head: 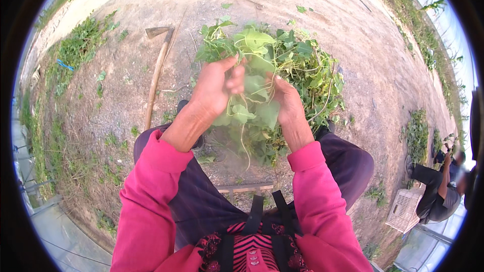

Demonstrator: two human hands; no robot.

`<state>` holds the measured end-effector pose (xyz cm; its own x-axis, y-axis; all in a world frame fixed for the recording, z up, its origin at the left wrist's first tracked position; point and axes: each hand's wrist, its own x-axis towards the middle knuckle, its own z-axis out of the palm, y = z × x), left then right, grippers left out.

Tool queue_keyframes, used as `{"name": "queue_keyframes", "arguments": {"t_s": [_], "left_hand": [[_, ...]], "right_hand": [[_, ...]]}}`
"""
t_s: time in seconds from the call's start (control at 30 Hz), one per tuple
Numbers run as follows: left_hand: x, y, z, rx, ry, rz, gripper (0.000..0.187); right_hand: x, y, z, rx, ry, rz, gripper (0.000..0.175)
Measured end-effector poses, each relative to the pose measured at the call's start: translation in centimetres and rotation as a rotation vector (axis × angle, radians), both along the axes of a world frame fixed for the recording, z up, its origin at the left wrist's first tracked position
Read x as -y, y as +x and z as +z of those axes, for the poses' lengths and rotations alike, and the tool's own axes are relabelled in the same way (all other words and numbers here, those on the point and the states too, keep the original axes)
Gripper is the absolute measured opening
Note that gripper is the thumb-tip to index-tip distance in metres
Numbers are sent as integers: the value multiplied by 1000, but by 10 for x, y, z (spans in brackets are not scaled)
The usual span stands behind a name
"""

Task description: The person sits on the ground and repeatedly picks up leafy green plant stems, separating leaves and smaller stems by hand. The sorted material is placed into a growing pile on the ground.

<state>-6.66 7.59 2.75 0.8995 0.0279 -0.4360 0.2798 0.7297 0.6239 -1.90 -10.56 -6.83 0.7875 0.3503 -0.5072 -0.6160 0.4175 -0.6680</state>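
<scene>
Both my hands are raised in front of me over a heap of leafy green vines [321,79]. My left hand [217,85] grips a bunch of cut vines [255,41] with broad leaves, its thumb pressed on the stems. Fingers of my right hand [287,96] are closed on thin stems at the other side of the same bunch. Leaves and a long pale stem [244,143] hang below the hands, between my knees. Part of the view there is hazy, and the right fingertips are partly hidden by leaves.
To the left a hoe [157,71] with a wooden handle lies on the dry soil. More cut vines [85,39] are heaped at far left, near a blue strip [65,65]. At right, a person [440,185] sits on a white plastic crate [405,209] beside another vine pile [416,136].
</scene>
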Motion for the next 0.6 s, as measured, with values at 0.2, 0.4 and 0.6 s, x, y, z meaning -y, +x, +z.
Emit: {"name": "queue_keyframes", "arguments": {"t_s": [0.2,0.4,0.6], "left_hand": [[13,6,-35,-47,177,114,12],[52,4,-46,-399,294,-102,30],[57,9,-55,-300,220,-77,26]], "right_hand": [[29,-4,50,565,-593,294,20],[34,-22,56,924,-688,688,12],[38,-36,33,1215,-851,745,14]]}}
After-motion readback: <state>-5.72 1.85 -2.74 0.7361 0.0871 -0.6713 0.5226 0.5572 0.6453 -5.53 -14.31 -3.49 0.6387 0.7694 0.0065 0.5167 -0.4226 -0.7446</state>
